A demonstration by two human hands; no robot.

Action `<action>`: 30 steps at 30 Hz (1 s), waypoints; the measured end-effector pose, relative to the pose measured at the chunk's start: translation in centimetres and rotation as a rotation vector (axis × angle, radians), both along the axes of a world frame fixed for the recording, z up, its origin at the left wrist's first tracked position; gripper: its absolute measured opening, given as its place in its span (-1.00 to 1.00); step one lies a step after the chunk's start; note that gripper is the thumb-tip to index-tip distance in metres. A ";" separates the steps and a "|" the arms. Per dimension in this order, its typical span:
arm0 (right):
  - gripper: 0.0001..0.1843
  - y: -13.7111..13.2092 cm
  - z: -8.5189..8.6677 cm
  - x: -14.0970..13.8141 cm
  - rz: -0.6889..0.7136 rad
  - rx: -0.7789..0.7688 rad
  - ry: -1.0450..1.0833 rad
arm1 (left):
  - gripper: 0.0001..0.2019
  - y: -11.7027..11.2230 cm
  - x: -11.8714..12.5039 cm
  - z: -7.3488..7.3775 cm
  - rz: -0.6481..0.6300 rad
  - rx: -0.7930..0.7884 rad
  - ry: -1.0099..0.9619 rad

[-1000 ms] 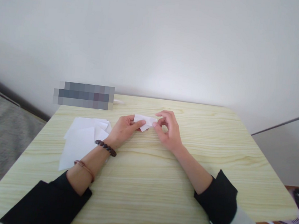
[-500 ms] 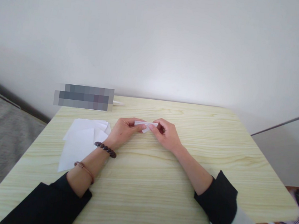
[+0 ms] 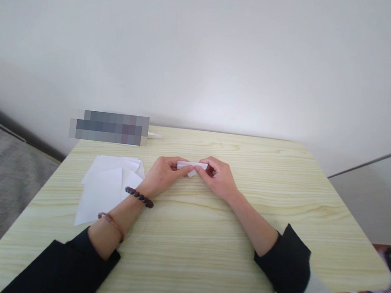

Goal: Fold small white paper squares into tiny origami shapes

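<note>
1. The left hand [image 3: 162, 174] and the right hand [image 3: 218, 178] are both pinched on a small folded piece of white paper [image 3: 191, 167], one at each end.
2. This paper is held just above the pale wooden tabletop [image 3: 207, 232].
3. A pile of white paper sheets [image 3: 106, 188] lies flat, left of the folded paper, near the left wrist.

One head-worn camera looks forward and down, near the wooden table [image 3: 206, 241].

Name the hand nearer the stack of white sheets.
Left. The left hand lies just right of the stack of white sheets; the right hand sits farther right, past the folded paper both pinch.
</note>
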State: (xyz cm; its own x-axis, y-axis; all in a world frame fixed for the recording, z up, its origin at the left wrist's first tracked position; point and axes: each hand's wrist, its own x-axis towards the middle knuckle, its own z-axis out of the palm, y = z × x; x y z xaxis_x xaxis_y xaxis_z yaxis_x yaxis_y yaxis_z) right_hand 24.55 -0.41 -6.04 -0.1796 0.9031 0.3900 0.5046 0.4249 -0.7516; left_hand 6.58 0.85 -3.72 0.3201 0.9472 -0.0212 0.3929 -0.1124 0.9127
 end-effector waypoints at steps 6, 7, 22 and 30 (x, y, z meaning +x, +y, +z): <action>-0.83 -0.1 0.3 0.0 0.029 -0.020 0.035 | -0.67 0.0 0.1 0.0 0.020 0.007 0.014; -0.83 -0.1 0.3 0.0 0.037 -0.027 0.038 | -0.67 0.0 0.1 0.0 0.017 0.012 0.021; -0.78 0.3 0.4 1.0 0.139 -0.203 0.042 | -0.70 0.1 -0.4 0.1 -0.005 -0.007 0.114; -0.68 1.1 0.0 2.0 0.245 -0.338 0.129 | -0.73 0.3 -0.7 0.3 -0.126 -0.174 -0.048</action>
